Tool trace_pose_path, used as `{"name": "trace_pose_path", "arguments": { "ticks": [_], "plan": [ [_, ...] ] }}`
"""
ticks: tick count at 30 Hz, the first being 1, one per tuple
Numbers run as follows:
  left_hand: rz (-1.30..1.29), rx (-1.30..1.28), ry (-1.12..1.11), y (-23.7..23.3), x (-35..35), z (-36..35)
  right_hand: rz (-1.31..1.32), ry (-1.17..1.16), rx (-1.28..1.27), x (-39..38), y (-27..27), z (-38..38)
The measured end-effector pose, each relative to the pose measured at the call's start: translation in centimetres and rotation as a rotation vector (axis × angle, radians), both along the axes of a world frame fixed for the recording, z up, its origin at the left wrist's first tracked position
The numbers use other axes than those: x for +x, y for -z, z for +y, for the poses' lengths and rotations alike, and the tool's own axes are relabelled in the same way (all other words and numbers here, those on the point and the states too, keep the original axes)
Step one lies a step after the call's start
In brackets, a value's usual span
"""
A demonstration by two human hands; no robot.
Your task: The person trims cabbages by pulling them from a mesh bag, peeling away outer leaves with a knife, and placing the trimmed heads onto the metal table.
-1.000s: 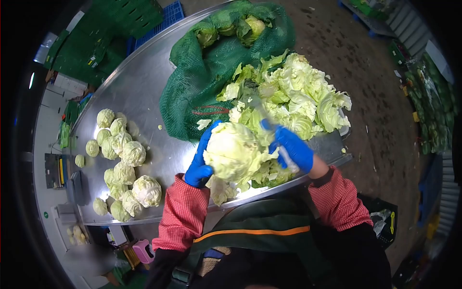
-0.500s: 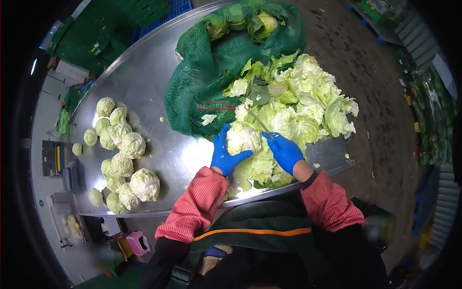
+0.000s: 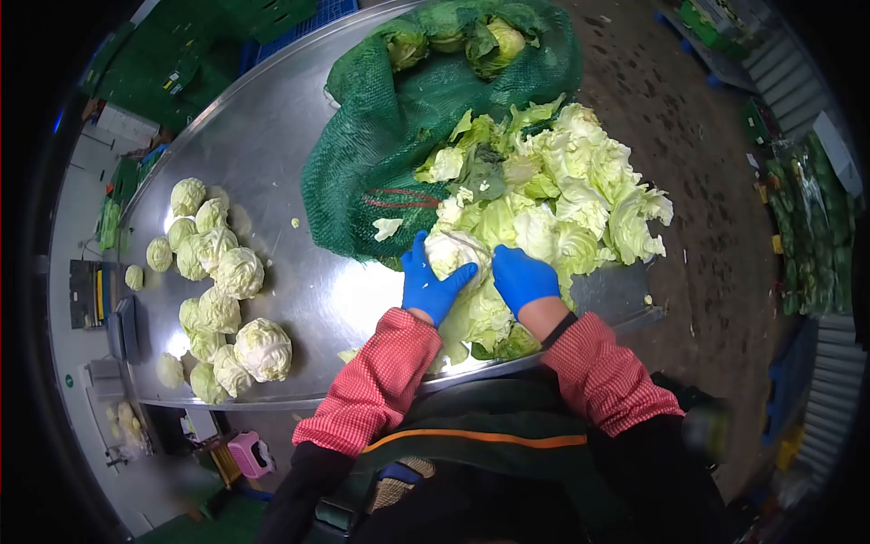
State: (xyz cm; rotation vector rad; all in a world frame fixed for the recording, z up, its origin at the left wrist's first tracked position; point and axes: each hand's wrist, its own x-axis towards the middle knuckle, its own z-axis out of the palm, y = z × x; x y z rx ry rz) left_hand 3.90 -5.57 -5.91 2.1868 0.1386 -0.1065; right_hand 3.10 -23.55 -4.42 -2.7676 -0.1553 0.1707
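A worker in red-checked sleeves (image 3: 376, 372) and a dark green apron with an orange stripe (image 3: 476, 438) handles a pale cabbage (image 3: 456, 252) at the near edge of a metal table (image 3: 272, 118). The gloved left hand (image 3: 433, 283) grips the cabbage, its fingers along the left side and its thumb across the near side. The gloved right hand (image 3: 527, 276) is at the cabbage's right side with its fingers curled in; whether it holds anything cannot be told, as the back of the hand faces the camera. Loose leaves (image 3: 580, 195) are heaped beyond and to the right of the hands, with more lying beneath them. A green mesh bag (image 3: 358, 172), with cabbages (image 3: 497, 50) showing at its far end, stretches along the far side of the heap, a leaf scrap (image 3: 387, 228) on its near part. Well to the left, a group of small, round cabbage heads (image 3: 240, 273) sits on the table. Green crates (image 3: 236, 36) stand beyond the table at upper left.
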Motion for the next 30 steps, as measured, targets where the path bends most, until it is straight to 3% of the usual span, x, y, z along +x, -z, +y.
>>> {"name": "trace_pose_path", "arguments": {
  "ticks": [5, 9, 12, 16, 19, 20, 23, 24, 30],
  "plan": [
    [-0.01, -0.01, -0.039, 0.8, 0.2, -0.2, 0.085, -0.018, 0.003, 1.5, 0.0, 0.0],
    [-0.271, 0.095, 0.072, 0.0, -2.9, -1.6, 0.139, -0.053, -0.015, 2.7, -0.3, -1.0],
    [-0.241, -0.081, 0.056, 1.1, -3.5, 0.5, 0.293, -0.196, -0.037, 1.8, -2.5, -0.8],
    [-0.207, -0.258, 0.135, 0.4, -3.6, 2.3, 0.072, 0.013, 0.204, 0.9, -4.2, -0.1],
    [-0.234, -0.314, 0.229, -0.9, -3.8, 2.5, 0.254, -0.07, 0.239, 2.7, -5.9, -0.3],
    [-0.247, -0.325, 0.248, -1.1, -3.8, 2.6, 0.649, 0.042, 0.446, 3.2, -7.9, -0.7],
    [-0.267, -0.257, 0.346, 0.2, -4.2, 2.7, 0.758, -0.08, 0.371, 4.1, -4.7, -1.4],
    [-0.213, -0.272, 0.348, 0.8, -4.5, 2.3, 0.607, -0.181, 0.224, 3.8, -2.9, -1.3],
    [-0.254, -0.205, 0.32, 0.6, -5.9, 2.1, 0.4, -0.052, 0.167, 3.4, 2.4, -1.7]
  ]
}}
